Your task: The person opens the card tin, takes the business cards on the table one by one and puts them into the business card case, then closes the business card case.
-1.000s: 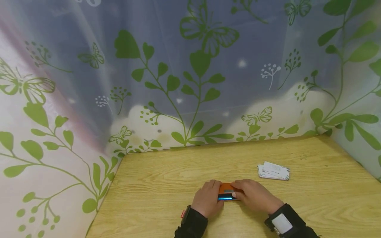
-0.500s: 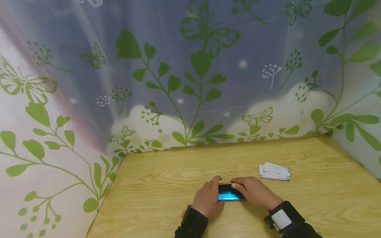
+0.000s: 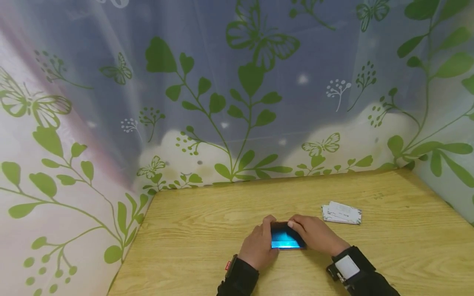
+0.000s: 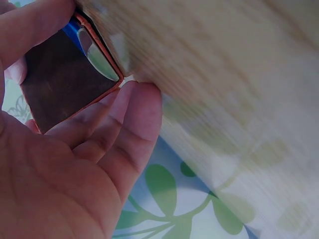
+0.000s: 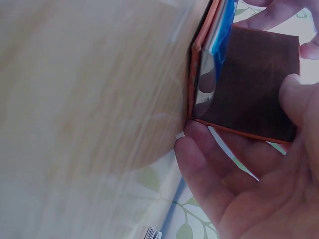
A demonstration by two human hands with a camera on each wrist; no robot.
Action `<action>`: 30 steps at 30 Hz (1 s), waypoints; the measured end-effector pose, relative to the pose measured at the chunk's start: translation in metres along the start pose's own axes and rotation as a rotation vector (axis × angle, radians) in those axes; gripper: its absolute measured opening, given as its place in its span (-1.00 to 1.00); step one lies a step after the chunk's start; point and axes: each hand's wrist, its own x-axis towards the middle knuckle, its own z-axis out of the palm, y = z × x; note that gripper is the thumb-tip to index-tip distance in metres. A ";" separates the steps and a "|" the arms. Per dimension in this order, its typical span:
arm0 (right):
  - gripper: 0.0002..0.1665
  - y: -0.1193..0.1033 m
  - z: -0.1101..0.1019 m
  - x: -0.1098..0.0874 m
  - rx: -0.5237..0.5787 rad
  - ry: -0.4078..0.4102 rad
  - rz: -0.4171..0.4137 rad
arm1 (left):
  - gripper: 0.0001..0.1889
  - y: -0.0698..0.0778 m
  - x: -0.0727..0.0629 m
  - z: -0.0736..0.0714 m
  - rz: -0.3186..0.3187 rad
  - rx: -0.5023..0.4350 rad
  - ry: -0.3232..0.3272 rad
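Note:
Both my hands hold a small orange-edged card holder (image 3: 285, 235) low over the table, its dark inner side facing up in the head view. My left hand (image 3: 257, 246) grips its left end, and my right hand (image 3: 318, 235) has the right end, thumb on the upper edge. In the right wrist view the dark flap (image 5: 259, 82) stands unfolded from the other half, where a blue card-like sheet (image 5: 225, 35) shows beside a notched pocket. The left wrist view shows the same dark lining (image 4: 70, 74) above curled fingers. The orange outer face is mostly hidden.
Several white printed cards (image 3: 342, 213) lie in a loose stack on the wooden table (image 3: 207, 213), beyond my right hand. A curtain (image 3: 274, 102) with green leaves and butterflies stands round the back and sides of the table.
The orange cover has swung up and away, so the card holder now lies unfolded with its dark and blue inside showing. My right hand has moved slightly up and away with that edge.

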 end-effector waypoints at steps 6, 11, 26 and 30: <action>-0.66 -0.002 0.000 0.002 -0.014 0.010 -0.018 | -0.17 -0.002 0.000 0.002 0.012 0.000 0.000; -0.69 -0.004 0.000 0.003 -0.023 0.016 0.001 | -0.15 -0.003 -0.001 0.001 0.015 0.003 -0.011; -0.71 0.000 0.005 0.002 0.059 0.026 -0.008 | -0.14 -0.002 -0.002 0.001 0.052 0.075 0.009; -0.71 0.002 0.005 0.002 0.076 0.031 -0.011 | -0.07 -0.002 0.000 0.001 0.030 0.085 -0.010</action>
